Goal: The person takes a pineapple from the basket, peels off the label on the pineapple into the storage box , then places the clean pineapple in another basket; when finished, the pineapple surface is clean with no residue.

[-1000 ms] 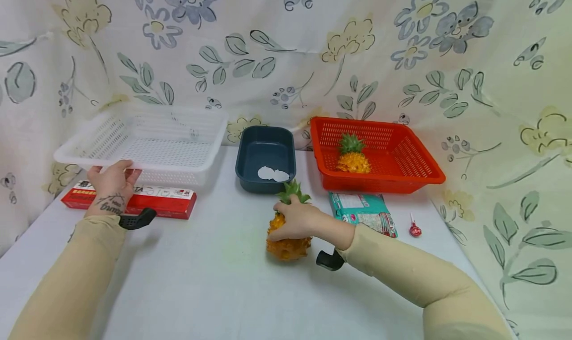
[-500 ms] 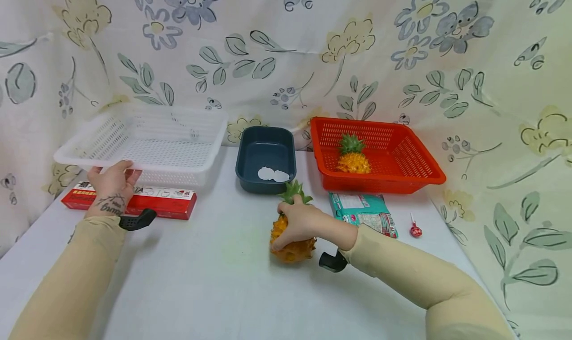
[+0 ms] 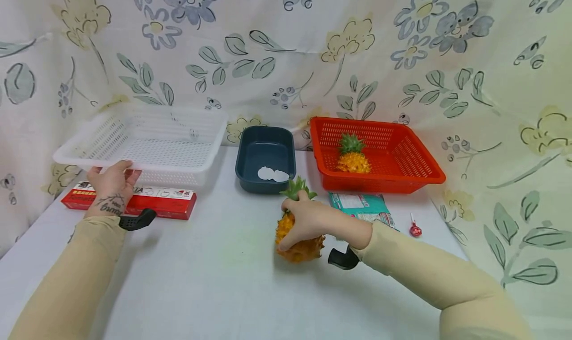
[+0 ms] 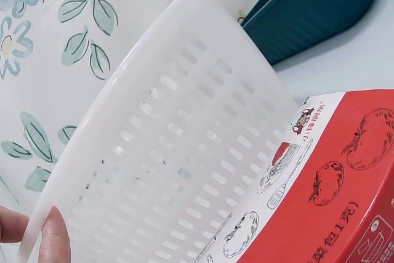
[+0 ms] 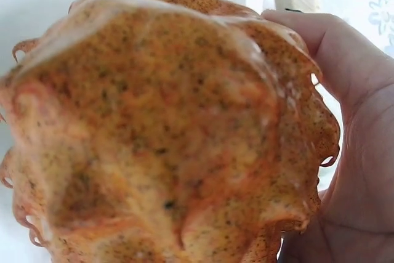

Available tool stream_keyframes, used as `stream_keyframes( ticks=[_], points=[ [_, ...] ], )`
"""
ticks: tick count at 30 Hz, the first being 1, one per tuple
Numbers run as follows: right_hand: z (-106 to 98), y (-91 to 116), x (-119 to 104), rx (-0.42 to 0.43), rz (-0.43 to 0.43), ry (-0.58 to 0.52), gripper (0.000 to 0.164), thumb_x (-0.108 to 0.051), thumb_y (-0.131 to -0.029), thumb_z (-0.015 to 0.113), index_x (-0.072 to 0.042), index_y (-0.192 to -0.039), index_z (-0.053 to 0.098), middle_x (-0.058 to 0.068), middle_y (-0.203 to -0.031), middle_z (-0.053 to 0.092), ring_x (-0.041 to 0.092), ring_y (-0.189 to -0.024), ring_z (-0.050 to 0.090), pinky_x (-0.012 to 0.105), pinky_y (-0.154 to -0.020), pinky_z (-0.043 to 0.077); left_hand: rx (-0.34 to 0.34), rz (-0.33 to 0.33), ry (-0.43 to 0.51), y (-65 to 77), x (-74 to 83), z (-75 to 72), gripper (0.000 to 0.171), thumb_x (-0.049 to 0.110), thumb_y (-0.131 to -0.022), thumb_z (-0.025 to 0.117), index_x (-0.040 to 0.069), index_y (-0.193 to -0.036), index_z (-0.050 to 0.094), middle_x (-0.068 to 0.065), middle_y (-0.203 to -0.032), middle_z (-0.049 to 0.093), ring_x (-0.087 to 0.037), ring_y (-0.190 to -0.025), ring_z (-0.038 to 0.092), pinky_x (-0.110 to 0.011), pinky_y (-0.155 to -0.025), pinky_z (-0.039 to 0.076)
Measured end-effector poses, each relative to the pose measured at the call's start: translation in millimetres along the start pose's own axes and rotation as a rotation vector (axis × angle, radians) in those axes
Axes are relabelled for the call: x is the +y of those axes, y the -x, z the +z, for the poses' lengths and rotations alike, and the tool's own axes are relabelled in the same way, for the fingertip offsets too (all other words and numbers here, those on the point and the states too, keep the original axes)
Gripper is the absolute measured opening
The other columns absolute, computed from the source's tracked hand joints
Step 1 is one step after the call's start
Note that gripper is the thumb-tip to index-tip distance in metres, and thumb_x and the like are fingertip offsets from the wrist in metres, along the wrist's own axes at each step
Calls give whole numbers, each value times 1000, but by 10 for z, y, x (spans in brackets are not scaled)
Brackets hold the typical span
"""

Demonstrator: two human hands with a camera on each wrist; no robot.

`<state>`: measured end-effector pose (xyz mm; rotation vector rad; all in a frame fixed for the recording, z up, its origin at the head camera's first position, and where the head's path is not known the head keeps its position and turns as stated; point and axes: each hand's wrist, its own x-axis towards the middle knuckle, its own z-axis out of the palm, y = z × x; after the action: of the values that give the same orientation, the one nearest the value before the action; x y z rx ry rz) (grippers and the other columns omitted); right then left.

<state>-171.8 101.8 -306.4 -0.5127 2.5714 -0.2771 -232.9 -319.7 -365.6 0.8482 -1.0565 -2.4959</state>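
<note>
A small orange pineapple (image 3: 309, 251) with a green leafy crown (image 3: 298, 187) is in my right hand (image 3: 313, 221), close over the white tabletop. Thumb and fingers curl around its sides; in the right wrist view its bumpy, speckled skin (image 5: 160, 127) fills most of the picture. On the left, my left hand (image 3: 113, 181) pinches the front rim of a white plastic basket (image 3: 196, 167). Its fingertips (image 4: 55, 238) show on that rim in the left wrist view. Below the hand lies a long red box (image 3: 165, 206).
A dark blue tub (image 3: 263, 146) at the back centre holds two white round pieces (image 3: 273, 174). Right of it, a red basket (image 3: 380, 185) contains another pineapple (image 3: 353, 161). A teal packet (image 3: 362, 206) and a red lollipop (image 3: 415, 229) lie in front of that basket.
My right hand has shifted a little to the right with the pineapple, now overlapping more of the teal packet. The left hand has stayed on the white basket's rim.
</note>
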Motion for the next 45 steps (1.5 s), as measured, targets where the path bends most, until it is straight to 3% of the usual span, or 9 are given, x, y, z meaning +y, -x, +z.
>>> stream_keyframes(
  ticks=[8, 14, 19, 23, 29, 32, 36, 39, 45],
  points=[
    [-369, 189, -93, 43, -32, 37, 77, -51, -61, 79, -30, -127, 46, 6, -124, 36, 23, -101, 47, 31, -67, 52, 39, 20, -8, -33, 17, -7, 93, 8, -71, 78, 41, -130, 15, 13, -125, 38, -10, -111, 48, -30, -87, 51],
    [-828, 274, -117, 128, -55, 12, 77, -45, -64, 78, -28, -129, 42, 8, -131, 28, 26, -102, 48, 33, -72, 52, 40, 33, 1, 34, 33, 4, 88, 8, -71, 78, 41, -128, 18, 13, -119, 44, -10, -108, 50, -29, -85, 52],
    [-1232, 196, 34, 207, -10, 37, 76, -41, -67, 76, -25, -131, 39, 12, -136, 23, 30, -105, 46, 41, -81, 50, 43, 4, 6, 58, 41, 16, 90, 8, -73, 76, 42, -131, 15, 15, -125, 38, -10, -115, 46, -29, -84, 52],
    [-1519, 99, 328, 253, 17, 48, 77, -39, -70, 74, -20, -134, 36, 15, -141, 16, 34, -110, 42, 50, -89, 44, 32, 23, 14, -71, 17, -45, 93, 7, -71, 78, 42, -130, 15, 14, -126, 39, -11, -113, 49, -31, -83, 53],
    [-1835, -27, 965, 302, 41, 102, 78, -37, -73, 73, -15, -136, 33, 18, -144, 8, 40, -113, 37, 58, -89, 40, -37, 68, 20, -296, -63, -150, 100, 8, -63, 83, 42, -128, 17, 11, -126, 42, -13, -115, 49, -33, -83, 53],
    [-1934, -75, 1282, 308, 77, 120, 80, -37, -74, 73, -13, -138, 31, 21, -146, 3, 45, -116, 32, 61, -89, 37, -33, 70, 8, -249, -64, -118, 96, 8, -66, 82, 42, -128, 18, 11, -126, 43, -13, -115, 49, -33, -85, 52],
    [-1972, -83, 1654, 275, 164, 136, 84, -39, -75, 72, -14, -141, 27, 25, -147, -1, 51, -117, 29, 66, -87, 35, -6, 52, 8, -57, -34, -18, 89, 8, -72, 77, 41, -128, 18, 12, -125, 43, -12, -113, 48, -31, -84, 52],
    [-1928, -56, 1873, 250, 227, 141, 85, -41, -74, 72, -15, -141, 26, 27, -143, 6, 52, -113, 30, 67, -83, 37, -5, 26, 28, 63, -16, 31, 87, 6, -74, 75, 42, -127, 17, 12, -123, 42, -12, -112, 47, -30, -84, 52],
    [-1800, -48, 2189, 244, 256, 82, 82, -37, -72, 73, -15, -139, 30, 29, -137, 12, 50, -112, 26, 66, -80, 39, 2, 20, 7, 114, -4, 40, 86, 8, -73, 76, 42, -126, 17, 13, -123, 42, -11, -113, 46, -29, -85, 52]
  ],
)
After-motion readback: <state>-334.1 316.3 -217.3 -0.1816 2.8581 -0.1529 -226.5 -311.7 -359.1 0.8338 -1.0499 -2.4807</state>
